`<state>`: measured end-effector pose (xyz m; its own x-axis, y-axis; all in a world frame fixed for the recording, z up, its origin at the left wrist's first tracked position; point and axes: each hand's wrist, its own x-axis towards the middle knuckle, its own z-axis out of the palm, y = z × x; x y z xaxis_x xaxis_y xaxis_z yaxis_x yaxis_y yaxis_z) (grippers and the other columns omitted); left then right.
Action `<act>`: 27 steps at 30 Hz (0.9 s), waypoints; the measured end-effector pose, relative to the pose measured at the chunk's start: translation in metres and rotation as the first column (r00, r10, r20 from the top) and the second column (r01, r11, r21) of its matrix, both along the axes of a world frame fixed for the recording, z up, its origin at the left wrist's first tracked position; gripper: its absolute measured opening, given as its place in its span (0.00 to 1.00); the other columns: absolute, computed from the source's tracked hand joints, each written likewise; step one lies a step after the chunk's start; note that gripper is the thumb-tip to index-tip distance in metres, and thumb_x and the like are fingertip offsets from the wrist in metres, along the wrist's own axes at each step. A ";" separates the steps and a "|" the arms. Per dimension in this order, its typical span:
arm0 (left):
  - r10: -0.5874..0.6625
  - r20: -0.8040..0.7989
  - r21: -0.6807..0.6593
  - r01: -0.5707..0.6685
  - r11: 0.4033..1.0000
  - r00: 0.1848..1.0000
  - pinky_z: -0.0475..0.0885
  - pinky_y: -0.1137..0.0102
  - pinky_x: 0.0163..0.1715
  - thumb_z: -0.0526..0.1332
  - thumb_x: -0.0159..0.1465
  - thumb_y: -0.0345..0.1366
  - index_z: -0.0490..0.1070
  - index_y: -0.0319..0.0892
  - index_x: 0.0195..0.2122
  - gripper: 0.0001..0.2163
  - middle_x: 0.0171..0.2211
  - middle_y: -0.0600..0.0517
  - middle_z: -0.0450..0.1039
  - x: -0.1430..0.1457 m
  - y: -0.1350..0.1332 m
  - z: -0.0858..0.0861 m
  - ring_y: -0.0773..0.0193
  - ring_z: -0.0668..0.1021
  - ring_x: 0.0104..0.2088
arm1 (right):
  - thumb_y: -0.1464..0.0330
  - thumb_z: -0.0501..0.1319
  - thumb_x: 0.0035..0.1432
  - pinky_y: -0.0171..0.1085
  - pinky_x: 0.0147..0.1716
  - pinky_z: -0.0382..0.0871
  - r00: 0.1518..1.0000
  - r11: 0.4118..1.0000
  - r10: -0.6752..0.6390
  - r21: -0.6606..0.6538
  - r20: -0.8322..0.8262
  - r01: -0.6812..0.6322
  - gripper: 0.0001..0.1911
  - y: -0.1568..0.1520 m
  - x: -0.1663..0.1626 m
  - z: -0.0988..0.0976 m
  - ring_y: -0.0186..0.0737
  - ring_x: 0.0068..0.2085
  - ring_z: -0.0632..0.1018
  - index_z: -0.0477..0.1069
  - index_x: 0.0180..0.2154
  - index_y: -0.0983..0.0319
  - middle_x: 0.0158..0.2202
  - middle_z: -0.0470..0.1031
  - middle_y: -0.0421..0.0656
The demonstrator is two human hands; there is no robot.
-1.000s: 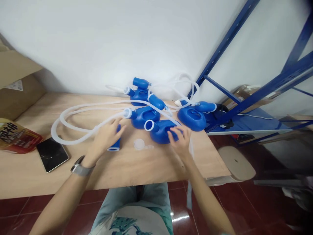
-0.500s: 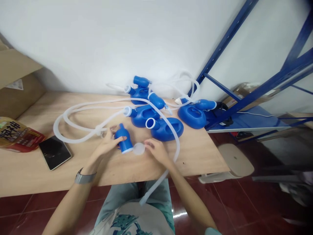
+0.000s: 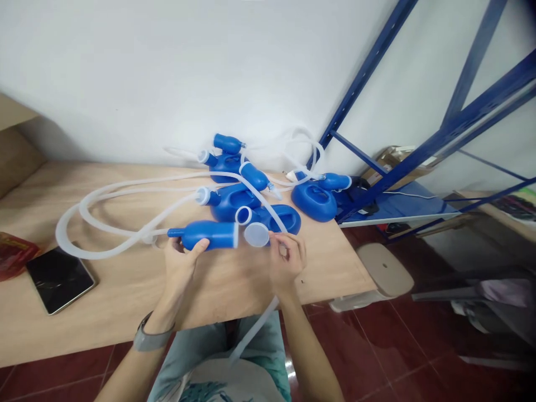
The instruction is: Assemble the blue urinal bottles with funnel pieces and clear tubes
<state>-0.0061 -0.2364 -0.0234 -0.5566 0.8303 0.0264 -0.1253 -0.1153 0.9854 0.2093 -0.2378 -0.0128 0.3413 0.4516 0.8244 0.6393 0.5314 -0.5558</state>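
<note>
My left hand (image 3: 180, 265) is wrapped round a blue plastic urinal funnel (image 3: 211, 234) with a narrow spout at its left end. The funnel is held level, its white-rimmed mouth facing right. Between finger and thumb of my right hand (image 3: 288, 258) is the edge of a round translucent cap (image 3: 256, 235), just beside that mouth; whether the two are joined I cannot tell. Close behind the cap lies a blue urinal bottle (image 3: 290, 219) with an uncapped neck. Another blue bottle (image 3: 234, 202) has a white-capped neck with a clear hose (image 3: 69, 254) running from it.
More blue bottles stand at the back (image 3: 224, 170) and right (image 3: 314, 202), with other funnels (image 3: 254, 176) and looped hose. A phone (image 3: 61, 279) and a red packet (image 3: 14, 257) lie left. A blue metal rack (image 3: 377, 162) and beige stool (image 3: 387, 271) are at right.
My left hand has raised the funnel and turned it from mouth-down to level. My right hand has lifted the cap up and to the right. The view has shifted to the right.
</note>
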 end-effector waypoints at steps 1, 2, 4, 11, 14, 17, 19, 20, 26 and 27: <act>-0.010 0.024 0.000 0.010 1.000 1.000 0.77 0.58 0.52 0.81 0.41 0.48 0.75 0.41 0.42 0.30 0.42 0.47 0.80 0.005 0.000 -0.002 0.52 0.81 0.45 | 0.74 0.68 0.65 0.39 0.37 0.81 0.998 0.999 0.009 0.043 0.059 -0.011 0.07 0.000 -0.002 -0.001 0.39 0.38 0.83 0.79 0.39 0.55 0.36 0.80 0.42; -0.021 0.051 -0.005 0.021 1.000 0.998 0.77 0.58 0.53 0.81 0.42 0.47 0.74 0.41 0.43 0.31 0.44 0.47 0.79 0.010 0.000 -0.004 0.53 0.81 0.46 | 0.75 0.67 0.66 0.40 0.39 0.81 0.995 0.998 0.035 0.056 0.095 -0.040 0.09 0.000 -0.006 -0.001 0.40 0.38 0.83 0.79 0.41 0.55 0.37 0.81 0.42; -0.023 0.127 -0.021 0.026 0.999 0.992 0.76 0.59 0.55 0.81 0.43 0.47 0.72 0.43 0.45 0.31 0.47 0.47 0.78 0.023 -0.001 -0.007 0.53 0.80 0.49 | 0.75 0.67 0.66 0.41 0.39 0.82 0.994 0.995 0.097 0.027 0.059 -0.099 0.09 -0.002 -0.016 -0.001 0.40 0.39 0.83 0.79 0.41 0.54 0.37 0.80 0.42; -0.055 0.337 -0.039 0.072 0.997 0.940 0.75 0.58 0.57 0.75 0.54 0.55 0.64 0.49 0.58 0.35 0.57 0.45 0.72 0.049 -0.010 -0.008 0.51 0.77 0.57 | 0.69 0.67 0.62 0.41 0.37 0.81 0.705 0.755 0.396 -0.228 -0.589 -0.614 0.25 -0.012 -0.024 0.004 0.36 0.35 0.81 0.73 0.60 0.51 0.47 0.78 0.42; -0.111 0.213 -0.036 0.121 0.992 0.971 0.74 0.60 0.58 0.78 0.53 0.48 0.63 0.51 0.59 0.36 0.55 0.48 0.71 0.048 -0.012 -0.012 0.55 0.77 0.56 | 0.70 0.70 0.56 0.39 0.36 0.79 0.408 0.569 0.391 -0.131 -0.825 -0.812 0.31 -0.011 -0.018 0.003 0.30 0.30 0.78 0.73 0.61 0.48 0.49 0.77 0.40; -0.143 0.195 -0.085 0.162 0.983 0.970 0.74 0.61 0.57 0.77 0.53 0.46 0.65 0.48 0.53 0.31 0.52 0.50 0.72 0.049 -0.012 -0.018 0.57 0.77 0.54 | 0.71 0.71 0.53 0.37 0.36 0.78 0.217 0.546 0.290 -0.025 -0.932 -0.837 0.33 -0.011 -0.021 -0.005 0.30 0.31 0.76 0.74 0.60 0.48 0.46 0.76 0.39; -0.141 0.214 -0.119 0.169 0.978 0.967 0.74 0.63 0.56 0.77 0.54 0.46 0.64 0.48 0.52 0.30 0.51 0.50 0.72 0.051 -0.013 -0.022 0.58 0.77 0.53 | 0.69 0.71 0.51 0.35 0.34 0.76 0.166 0.584 0.217 -0.009 -0.962 -0.812 0.33 -0.010 -0.026 -0.015 0.30 0.31 0.75 0.73 0.60 0.49 0.46 0.76 0.40; -0.144 0.213 -0.123 0.172 0.977 0.966 0.74 0.64 0.55 0.77 0.54 0.46 0.64 0.48 0.52 0.30 0.51 0.50 0.72 0.052 -0.014 -0.023 0.58 0.77 0.53 | 0.67 0.72 0.51 0.34 0.32 0.75 0.178 0.606 0.180 -0.034 -0.967 -0.795 0.33 -0.010 -0.029 -0.021 0.30 0.31 0.74 0.73 0.60 0.49 0.46 0.77 0.40; -0.137 0.157 -0.106 0.155 0.982 0.978 0.76 0.66 0.51 0.76 0.54 0.47 0.63 0.49 0.52 0.30 0.51 0.51 0.72 0.049 -0.027 -0.018 0.58 0.78 0.52 | 0.54 0.74 0.54 0.37 0.36 0.78 0.394 0.600 0.107 -0.257 -0.913 -0.758 0.27 -0.009 -0.033 -0.038 0.39 0.38 0.81 0.78 0.53 0.58 0.49 0.82 0.47; -0.145 0.159 -0.105 0.163 0.981 0.977 0.76 0.66 0.50 0.76 0.54 0.47 0.64 0.48 0.51 0.29 0.50 0.51 0.72 0.048 -0.029 -0.015 0.58 0.78 0.51 | 0.53 0.72 0.57 0.40 0.43 0.80 0.421 0.598 0.125 -0.270 -0.899 -0.754 0.26 -0.011 -0.034 -0.037 0.43 0.45 0.83 0.79 0.52 0.60 0.52 0.83 0.49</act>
<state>0.0418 -0.2655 -0.0387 -0.4123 0.8986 -0.1500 -0.2795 0.0320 0.9596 0.1757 -0.2485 -0.0493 0.2184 0.9652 -0.1438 -0.4121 -0.0423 -0.9101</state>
